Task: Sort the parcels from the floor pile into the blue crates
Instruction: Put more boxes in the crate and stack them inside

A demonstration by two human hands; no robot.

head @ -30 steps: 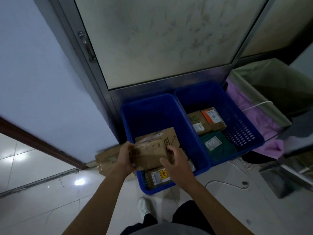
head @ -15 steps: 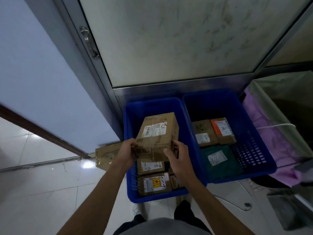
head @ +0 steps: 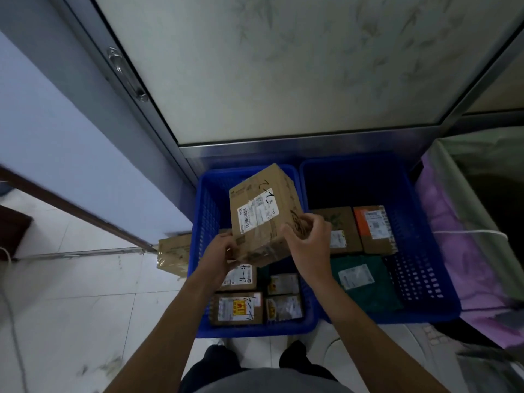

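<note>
Fingers [head: 307,222] of the right hand [head: 309,242] curled on the right edge of the cardboard box [head: 263,194]; left hand [head: 224,253] gripping its near left corner. Held tilted in the air above the left blue crate [head: 202,222], clear of the labelled parcels [head: 236,307] lying inside. Shows its white label [head: 258,212] upward now, hidden a second ago, and turned more askew than half a second back. Just beside, the right blue crate [head: 419,217] with a green parcel [head: 365,290]; on the floor [head: 85,293], a brown parcel [head: 173,253] against the left crate.

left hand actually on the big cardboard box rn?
Touching. The head view shows the left hand with its fingers curled round the lower corner of the cardboard box, with no gap.
</note>
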